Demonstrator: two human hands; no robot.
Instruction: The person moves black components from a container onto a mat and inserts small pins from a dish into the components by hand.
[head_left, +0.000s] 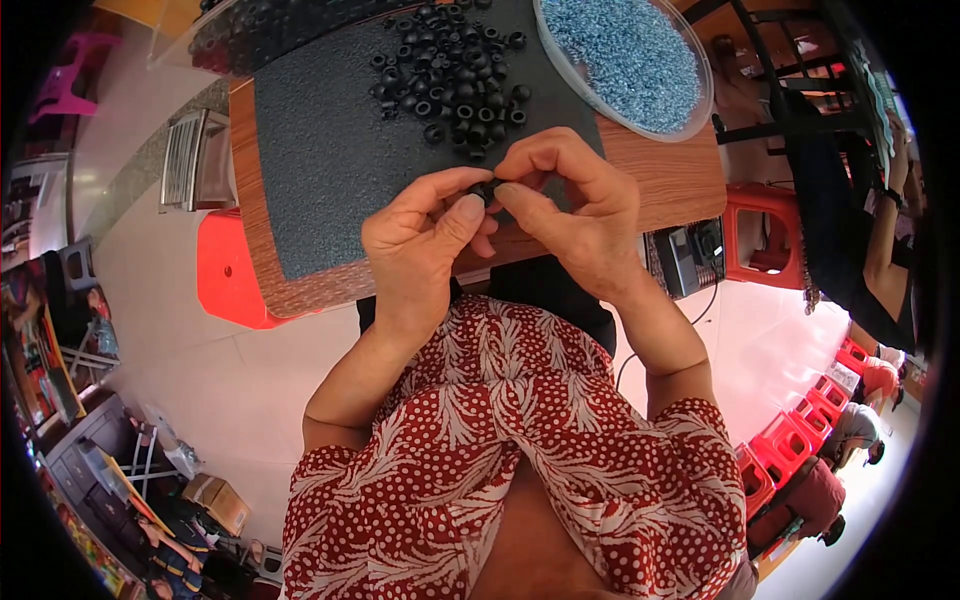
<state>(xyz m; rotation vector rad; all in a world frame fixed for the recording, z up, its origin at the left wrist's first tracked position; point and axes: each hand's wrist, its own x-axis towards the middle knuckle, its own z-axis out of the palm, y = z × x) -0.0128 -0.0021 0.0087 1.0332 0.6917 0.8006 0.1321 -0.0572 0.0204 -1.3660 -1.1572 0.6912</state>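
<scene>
Both hands meet over the near edge of the table. Between thumb and fingers, my left hand (415,235) grips a small black round part (485,188). From the other side my right hand (580,205) pinches at the same spot, with thumb and forefinger closed; whatever lies between those tips is too small to make out. Just beyond my hands spreads a loose pile of small black hollow caps (450,75) on a dark grey mat (320,150). To the right of the pile, a round clear tub (705,95) holds many tiny bluish translucent pieces.
A clear bin (250,45) with more black parts stands at the far left of the wooden table (665,180). Red stools (225,265) flank the table. A dark boxy device (690,260) with a cable sits below its right side. Another person's arm (885,225) shows at right.
</scene>
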